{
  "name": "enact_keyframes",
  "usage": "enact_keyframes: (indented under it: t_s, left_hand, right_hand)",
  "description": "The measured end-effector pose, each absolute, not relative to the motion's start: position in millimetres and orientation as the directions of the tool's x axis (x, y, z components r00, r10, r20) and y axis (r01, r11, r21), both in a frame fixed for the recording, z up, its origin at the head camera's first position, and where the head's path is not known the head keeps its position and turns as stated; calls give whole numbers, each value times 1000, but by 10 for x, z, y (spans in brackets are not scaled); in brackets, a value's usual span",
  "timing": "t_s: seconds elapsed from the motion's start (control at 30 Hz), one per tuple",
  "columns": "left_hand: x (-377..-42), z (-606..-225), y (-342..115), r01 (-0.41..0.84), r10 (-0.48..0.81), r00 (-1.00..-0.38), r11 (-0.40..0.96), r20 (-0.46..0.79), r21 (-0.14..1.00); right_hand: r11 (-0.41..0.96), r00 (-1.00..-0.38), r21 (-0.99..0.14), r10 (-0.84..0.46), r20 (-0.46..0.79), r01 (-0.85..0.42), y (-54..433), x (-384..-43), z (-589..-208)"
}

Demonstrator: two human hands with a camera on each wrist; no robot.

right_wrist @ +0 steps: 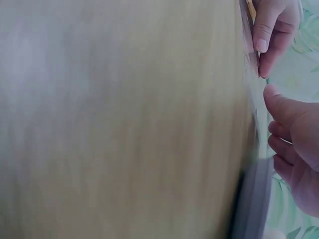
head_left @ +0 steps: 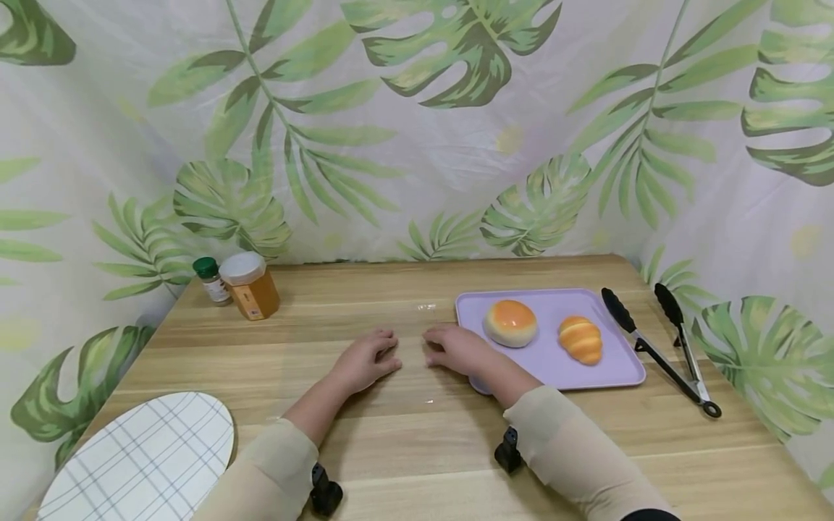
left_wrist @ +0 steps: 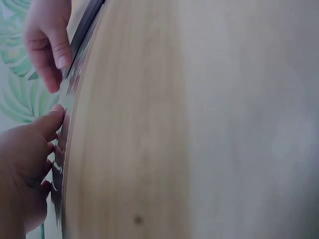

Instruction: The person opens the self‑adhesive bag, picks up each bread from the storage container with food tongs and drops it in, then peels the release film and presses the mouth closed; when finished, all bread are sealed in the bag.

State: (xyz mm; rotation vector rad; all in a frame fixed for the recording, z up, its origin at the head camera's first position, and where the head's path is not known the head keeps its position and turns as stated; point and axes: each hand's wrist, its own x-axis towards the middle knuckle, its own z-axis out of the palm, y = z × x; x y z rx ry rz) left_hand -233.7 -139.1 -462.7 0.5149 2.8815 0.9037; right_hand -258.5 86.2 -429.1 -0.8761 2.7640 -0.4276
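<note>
Nearest me, at the lower left of the head view, a white checked plate lay on the wooden surface. My sleeves came up from the bottom edge, and both hands rested palm down at the middle of the frame, close together but apart. My left hand lay flat on the bare wood, its fingers loosely bent and its grip on nothing. My right hand rested just beside the left edge of the lilac tray, its wrist over the tray's near corner; its fingers were relaxed too, with nothing held. The wrist views showed only blurred wood and fingertips.

On the tray sat a round bun and, right of it, a small croissant, apart from each other. Black tongs lay on the surface just right of the tray. At the far left stood a green-capped jar touching a white-capped amber jar.

I judged this a resting start, nothing yet picked up. A next move would have called for my right hand to reach across to the tongs or the bread.
</note>
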Motion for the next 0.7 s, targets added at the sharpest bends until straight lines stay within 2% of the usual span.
enact_keyframes:
  t_s: [0.37,0.7]
  left_hand:
    - [-2325,-4616,-1592,283,339,-941,764,12,580]
    - [-2327,-4649,-1657,250,313,-950,759,-1,602]
  right_hand:
    - [757,-814,-397,-580,-43,-518,725,-2572,-4405]
    - [763,-817,-406,-573,-62,-504,696,-2540,-4398]
